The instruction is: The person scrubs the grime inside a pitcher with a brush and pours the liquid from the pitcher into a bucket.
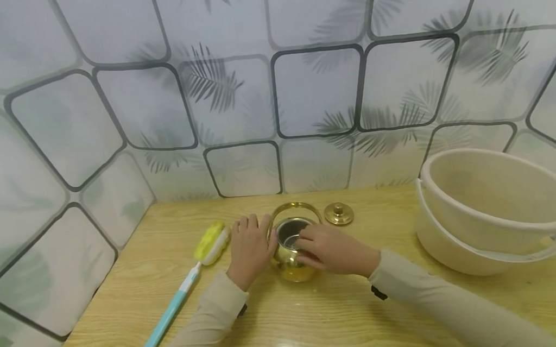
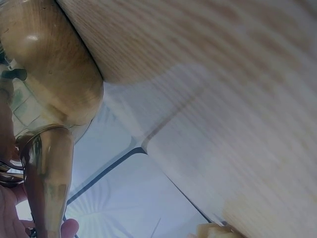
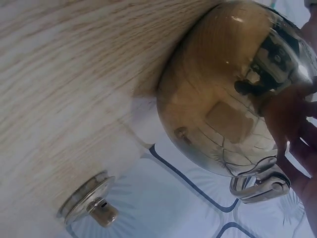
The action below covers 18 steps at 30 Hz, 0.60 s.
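Observation:
A shiny gold teapot [image 1: 288,257] stands upright on the table, its lid off and its hoop handle [image 1: 296,207] raised. A metal strainer [image 1: 290,232] shows inside the mouth. My left hand [image 1: 251,249] grips the spout side from above; in the left wrist view its fingers lie about the spout [image 2: 49,178]. At the near right of the mouth, my right hand [image 1: 330,248] holds the rim, fingers over the opening and thumb against the outer wall [image 3: 208,99]. The gold lid [image 1: 338,214] lies knob up, behind and right of the pot.
To the left lies a long brush with a blue handle [image 1: 164,318] and a yellow and white sponge head [image 1: 211,243]. A large cream bucket [image 1: 452,247] with its bail lowered stands at the right. Patterned wall [image 1: 320,91] closes off the wooden table's back and sides.

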{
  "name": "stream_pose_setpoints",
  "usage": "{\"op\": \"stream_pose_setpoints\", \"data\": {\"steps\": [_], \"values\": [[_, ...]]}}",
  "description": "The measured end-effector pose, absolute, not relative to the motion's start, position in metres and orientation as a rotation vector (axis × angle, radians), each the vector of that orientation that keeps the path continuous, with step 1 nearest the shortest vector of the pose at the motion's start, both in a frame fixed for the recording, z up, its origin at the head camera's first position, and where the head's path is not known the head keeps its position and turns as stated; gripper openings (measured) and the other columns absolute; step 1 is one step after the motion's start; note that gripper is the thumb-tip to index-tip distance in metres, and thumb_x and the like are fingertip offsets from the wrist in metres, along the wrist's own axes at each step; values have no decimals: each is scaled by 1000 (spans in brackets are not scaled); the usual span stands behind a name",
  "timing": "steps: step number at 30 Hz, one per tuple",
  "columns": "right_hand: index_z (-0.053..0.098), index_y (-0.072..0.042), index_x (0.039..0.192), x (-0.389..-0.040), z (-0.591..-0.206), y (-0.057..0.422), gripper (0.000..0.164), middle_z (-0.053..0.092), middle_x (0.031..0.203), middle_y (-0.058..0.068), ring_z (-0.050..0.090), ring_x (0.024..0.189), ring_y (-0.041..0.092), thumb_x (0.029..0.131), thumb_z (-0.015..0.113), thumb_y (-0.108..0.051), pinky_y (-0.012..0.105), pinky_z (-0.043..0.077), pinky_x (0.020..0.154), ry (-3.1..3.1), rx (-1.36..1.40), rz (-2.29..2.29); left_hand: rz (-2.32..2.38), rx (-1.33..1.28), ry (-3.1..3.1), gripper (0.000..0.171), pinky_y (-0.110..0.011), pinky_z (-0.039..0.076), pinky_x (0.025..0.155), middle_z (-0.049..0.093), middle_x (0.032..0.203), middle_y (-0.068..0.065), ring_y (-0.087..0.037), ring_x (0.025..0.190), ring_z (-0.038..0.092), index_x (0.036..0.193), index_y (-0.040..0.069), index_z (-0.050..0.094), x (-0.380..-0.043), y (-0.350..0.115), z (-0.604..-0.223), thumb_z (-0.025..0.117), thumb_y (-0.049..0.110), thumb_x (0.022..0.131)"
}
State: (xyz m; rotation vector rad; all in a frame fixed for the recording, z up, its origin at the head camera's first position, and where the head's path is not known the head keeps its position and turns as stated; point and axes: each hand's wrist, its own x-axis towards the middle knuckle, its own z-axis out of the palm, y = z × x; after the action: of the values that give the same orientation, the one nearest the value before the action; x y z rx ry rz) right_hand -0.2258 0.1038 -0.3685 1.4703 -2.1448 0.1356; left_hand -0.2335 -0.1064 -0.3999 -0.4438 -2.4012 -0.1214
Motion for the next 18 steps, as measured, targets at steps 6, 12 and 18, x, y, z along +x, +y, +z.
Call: {"op": "stream_pose_setpoints", "data": {"steps": [6, 12, 18], "values": [[64, -15, 90, -225, -369, 103, 17, 62, 80, -5, 56, 71, 9, 88, 64, -31, 27, 49, 69, -2195, 1475, 111, -120, -442, -2398, 18, -39, 43, 71, 51, 79, -10, -27, 75, 51, 97, 11, 54, -234, -106, -400, 53, 28, 90], [63, -15, 89, -225, -369, 102, 18, 59, 73, -7, 52, 66, 7, 89, 62, -33, 28, 48, 69, -2237, 1468, 87, -105, -440, -2395, 19, -39, 43, 71, 51, 79, -10, -27, 76, 52, 98, 12, 53, -233, -106, -399, 52, 29, 90], [62, -15, 86, -225, -368, 103, 19, 59, 72, -7, 53, 66, 7, 90, 61, -34, 30, 48, 71, -2277, 1462, 74, -107, -432, -2412, 18, -39, 43, 72, 51, 79, -10, -28, 77, 52, 96, 12, 53, -233, -106, -399, 54, 29, 90]]}}
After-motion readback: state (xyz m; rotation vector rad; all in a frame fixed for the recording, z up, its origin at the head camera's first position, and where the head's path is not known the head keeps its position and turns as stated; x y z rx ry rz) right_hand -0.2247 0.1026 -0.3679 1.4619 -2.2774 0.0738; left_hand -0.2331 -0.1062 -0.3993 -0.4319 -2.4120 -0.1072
